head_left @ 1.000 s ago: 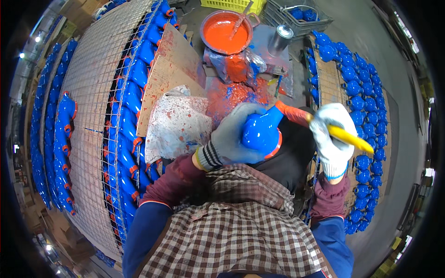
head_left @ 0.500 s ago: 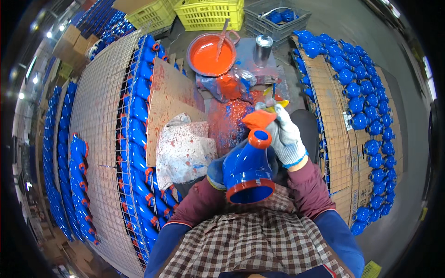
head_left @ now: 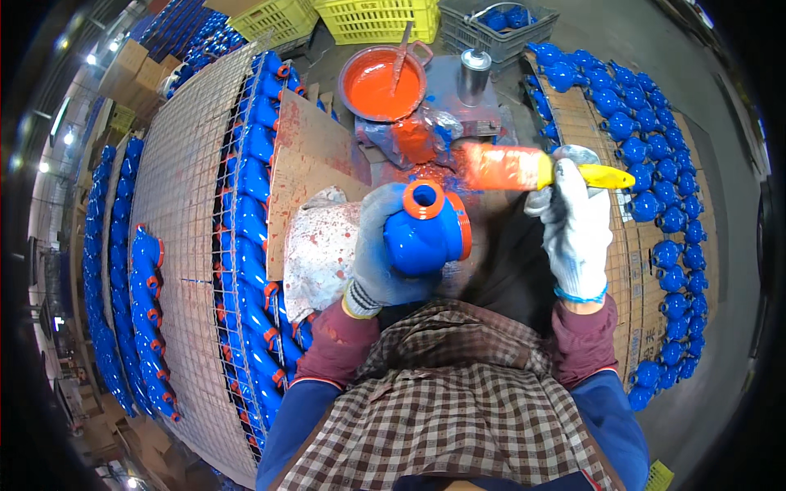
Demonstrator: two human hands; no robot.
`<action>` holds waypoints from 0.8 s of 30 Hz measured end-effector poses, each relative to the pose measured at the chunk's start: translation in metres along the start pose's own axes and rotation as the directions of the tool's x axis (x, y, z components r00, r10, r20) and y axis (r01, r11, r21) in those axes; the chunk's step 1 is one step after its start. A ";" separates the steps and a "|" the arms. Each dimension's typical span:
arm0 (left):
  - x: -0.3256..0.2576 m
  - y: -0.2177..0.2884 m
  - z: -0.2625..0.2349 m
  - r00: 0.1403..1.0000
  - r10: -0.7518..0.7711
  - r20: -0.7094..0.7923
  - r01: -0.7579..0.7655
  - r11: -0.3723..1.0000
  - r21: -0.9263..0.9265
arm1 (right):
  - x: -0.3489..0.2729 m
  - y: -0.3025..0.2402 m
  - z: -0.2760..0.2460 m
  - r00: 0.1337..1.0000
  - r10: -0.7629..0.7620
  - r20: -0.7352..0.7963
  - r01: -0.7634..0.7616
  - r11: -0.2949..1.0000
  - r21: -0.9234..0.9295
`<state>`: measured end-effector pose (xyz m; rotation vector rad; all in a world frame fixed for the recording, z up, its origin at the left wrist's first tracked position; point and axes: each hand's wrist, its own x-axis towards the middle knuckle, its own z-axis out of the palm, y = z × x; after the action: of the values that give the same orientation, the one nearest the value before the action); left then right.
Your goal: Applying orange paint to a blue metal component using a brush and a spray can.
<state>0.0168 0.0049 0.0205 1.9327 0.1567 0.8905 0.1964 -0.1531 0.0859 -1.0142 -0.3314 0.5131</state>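
My left hand (head_left: pixel 378 250), in a grey-stained work glove, is closed around a glossy blue pipe fitting (head_left: pixel 422 241) with orange-painted rims. Its small round opening faces up, and its wide flanged end points right. My right hand (head_left: pixel 573 225), in a white glove, grips a yellow-handled paintbrush (head_left: pixel 544 169). The orange-coated bristles point left, above the fitting and apart from it, slightly smeared by motion. Beyond my hands stands a pot of orange paint (head_left: pixel 348 96) with a paint-covered stick (head_left: pixel 401 61) leaning in it.
A metal can (head_left: pixel 475 78) stands right of the pot. On my left are a spotted cloth (head_left: pixel 319 254), a cardboard sheet (head_left: pixel 315 155) and wire-mesh racks (head_left: pixel 196 180) with blue fittings. More blue fittings (head_left: pixel 634 151) line cardboard on my right. Yellow crates (head_left: pixel 377 20) and a grey crate (head_left: pixel 491 45) stand behind.
The brush has moved right, away from the fitting, and its bristles now point left. My left hand has turned the fitting, so its wide end faces right instead of toward me.
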 end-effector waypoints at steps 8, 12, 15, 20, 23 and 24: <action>0.007 0.003 -0.013 0.953 0.300 -0.044 -0.261 0.885 0.386 | -0.005 0.011 0.007 0.987 0.156 -0.040 -0.157 0.988 -0.010; 0.013 0.001 -0.013 0.876 0.481 -0.040 -0.431 0.816 0.385 | -0.002 0.017 0.018 0.996 0.053 -0.071 -0.066 0.980 -0.188; 0.012 -0.001 -0.020 0.848 0.525 0.071 -0.488 0.721 0.492 | -0.002 0.012 0.025 0.999 -0.012 -0.045 -0.002 0.958 -0.285; 0.012 -0.004 -0.028 0.806 0.566 0.173 -0.554 0.621 0.555 | 0.005 -0.012 0.037 0.997 0.074 0.033 -0.047 0.859 -0.511; 0.021 -0.002 -0.027 0.824 0.544 0.160 -0.530 0.639 0.558 | 0.026 -0.021 0.051 0.946 -0.057 0.320 0.295 0.568 -0.769; 0.025 -0.002 -0.027 0.858 0.497 0.131 -0.483 0.692 0.537 | 0.028 -0.026 0.053 0.944 -0.058 0.325 0.299 0.566 -0.768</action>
<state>0.0182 0.0362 0.0393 2.5788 -0.1193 1.3344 0.2002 -0.1107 0.1357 -1.7979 -0.9756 0.2873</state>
